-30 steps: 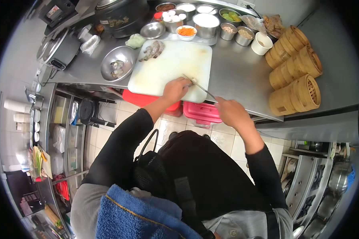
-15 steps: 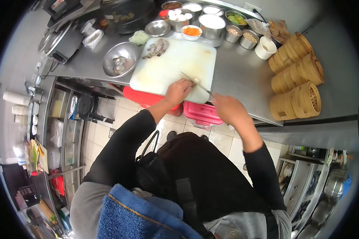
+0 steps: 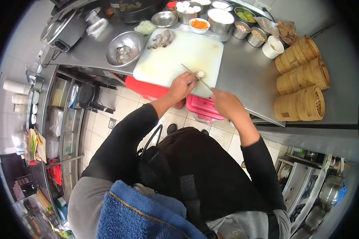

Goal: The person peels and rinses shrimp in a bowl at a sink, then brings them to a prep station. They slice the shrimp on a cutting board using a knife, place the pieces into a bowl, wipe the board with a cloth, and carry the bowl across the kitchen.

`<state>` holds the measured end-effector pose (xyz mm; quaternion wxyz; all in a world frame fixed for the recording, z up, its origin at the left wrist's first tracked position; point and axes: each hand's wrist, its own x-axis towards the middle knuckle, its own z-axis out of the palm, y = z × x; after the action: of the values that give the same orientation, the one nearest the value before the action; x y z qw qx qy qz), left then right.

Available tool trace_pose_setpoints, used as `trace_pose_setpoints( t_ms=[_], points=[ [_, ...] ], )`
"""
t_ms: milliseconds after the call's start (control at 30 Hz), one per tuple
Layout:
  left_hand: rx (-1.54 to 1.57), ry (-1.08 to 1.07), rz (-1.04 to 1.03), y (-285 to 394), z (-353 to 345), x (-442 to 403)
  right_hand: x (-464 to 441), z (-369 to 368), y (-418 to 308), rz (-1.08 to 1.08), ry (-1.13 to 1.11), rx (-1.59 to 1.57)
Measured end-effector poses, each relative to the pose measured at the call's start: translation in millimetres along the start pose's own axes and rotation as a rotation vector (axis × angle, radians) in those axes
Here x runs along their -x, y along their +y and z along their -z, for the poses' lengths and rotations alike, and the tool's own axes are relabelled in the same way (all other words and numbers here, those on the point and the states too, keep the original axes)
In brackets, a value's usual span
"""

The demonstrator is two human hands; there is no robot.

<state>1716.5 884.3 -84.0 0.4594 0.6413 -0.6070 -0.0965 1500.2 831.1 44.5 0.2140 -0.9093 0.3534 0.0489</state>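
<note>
My right hand [image 3: 226, 102] is wrapped round the handle of a knife [image 3: 202, 82], whose blade points up and left over the white cutting board [image 3: 179, 59]. Against the left side of the blade, my left hand [image 3: 182, 85] has its fingers curled down on the board; what they pinch is too small and hidden to name. Small pale chopped pieces [image 3: 200, 74] lie just right of the blade. A heap of greyish raw shrimp [image 3: 163, 38] rests at the board's upper left. To the left, a steel bowl [image 3: 136, 41] holds a few more shrimp.
Behind the board stand a bowl of orange shreds [image 3: 199, 25], a container of white eggs [image 3: 187, 8] and several steel containers. Bamboo steamers [image 3: 299, 103] line the right side. A cooker [image 3: 64, 30] sits at the left. Below the counter edge is a pink bin [image 3: 203, 106].
The view has shifted, so the board appears higher. The pale pieces right of the blade look more spread out and easier to see. Both hands keep their holds beside the knife.
</note>
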Motion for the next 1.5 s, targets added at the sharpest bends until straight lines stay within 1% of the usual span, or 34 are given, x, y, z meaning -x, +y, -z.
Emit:
trace_pose_setpoints(
  t_ms=[133,200,233,300,433,500,533,600,733,800,833,900,933,1000,1033,1100,1133,1200,1300,1333,1400,1500],
  points=[
    [-0.024,0.016,0.017,-11,-4,1,9,22,-1,0.025,-0.022,-0.020],
    [-0.018,0.025,0.021,-10,-4,5,33,28,-3,-0.042,-0.039,0.016],
    [-0.018,0.021,0.026,-9,-2,8,26,19,-3,-0.043,-0.045,0.013],
    [-0.030,-0.004,0.049,-7,-2,6,3,1,-1,0.027,-0.039,-0.003],
    [0.005,0.040,0.039,-7,0,5,4,9,1,0.067,-0.010,-0.016],
    [0.009,0.056,0.015,-9,-1,8,31,24,-4,-0.036,-0.058,0.026],
    [0.010,0.053,0.021,-10,-1,11,24,15,-3,-0.037,-0.064,0.024],
    [0.013,0.035,0.048,-11,-3,9,4,-4,0,0.061,0.014,-0.033],
    [0.057,0.031,0.079,-12,-1,8,7,6,-1,0.060,0.047,-0.041],
    [0.053,0.036,0.089,-13,-2,12,31,16,-2,-0.015,-0.012,-0.011],
    [0.053,0.034,0.095,-13,-1,14,25,12,-4,-0.015,-0.019,-0.013],
    [0.046,0.018,0.129,-11,-1,12,8,3,-7,-0.021,-0.106,-0.064],
    [0.049,0.013,0.121,-9,0,12,6,2,-6,-0.028,-0.100,-0.066],
    [0.035,0.016,0.055,-7,5,11,2,2,-5,-0.009,-0.009,-0.097],
    [0.033,0.017,0.056,-8,5,10,9,10,-8,-0.006,-0.010,-0.097],
    [0.105,0.029,0.093,-9,4,12,32,27,-14,-0.076,-0.121,-0.028],
    [0.104,0.030,0.100,-10,4,14,27,20,-12,-0.074,-0.127,-0.028],
    [0.056,0.043,0.072,-11,2,14,13,3,-8,-0.006,-0.053,-0.066],
    [0.051,0.030,0.110,-12,2,14,1,5,-13,-0.007,-0.033,-0.041],
    [0.048,0.036,0.110,-14,2,13,7,12,-14,-0.001,-0.033,-0.038],
    [0.016,0.032,0.092,-17,2,17,27,23,-14,-0.046,-0.104,-0.010],
    [0.039,0.068,0.110,-17,0,18,7,7,-13,-0.016,-0.098,-0.065]
  ],
)
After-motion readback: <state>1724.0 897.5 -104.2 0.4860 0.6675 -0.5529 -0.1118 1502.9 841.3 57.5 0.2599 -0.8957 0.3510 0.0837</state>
